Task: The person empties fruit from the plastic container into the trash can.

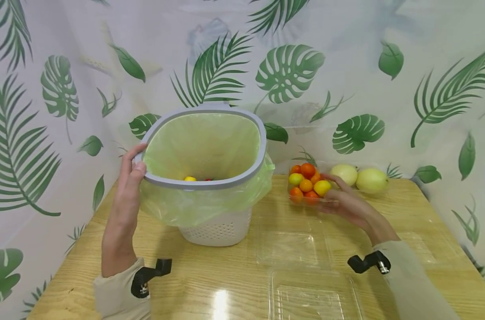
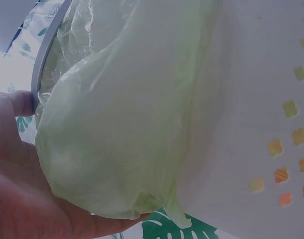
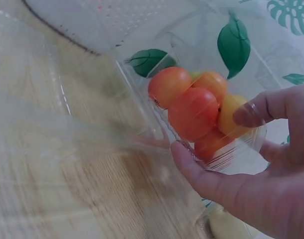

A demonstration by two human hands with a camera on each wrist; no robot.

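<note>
A white waste bin (image 1: 216,231) with a grey rim (image 1: 262,138) and a pale green bag liner (image 1: 198,206) stands on the table, a few bits of yellow and red showing inside. My left hand (image 1: 126,191) grips the rim at its left side, the thumb over the edge. To the right, my right hand (image 1: 352,206) holds the right end of a clear plastic container (image 3: 157,127). Small round red, orange and yellow fruits (image 3: 192,114) fill that container. One finger shows against a yellow fruit in the right wrist view.
Two pale yellow-green melons (image 1: 372,180) sit in another clear container behind my right hand. Clear plastic trays (image 1: 292,249) lie on the wooden table (image 1: 186,284) in front. A leaf-patterned curtain (image 1: 234,53) hangs close behind and at both sides.
</note>
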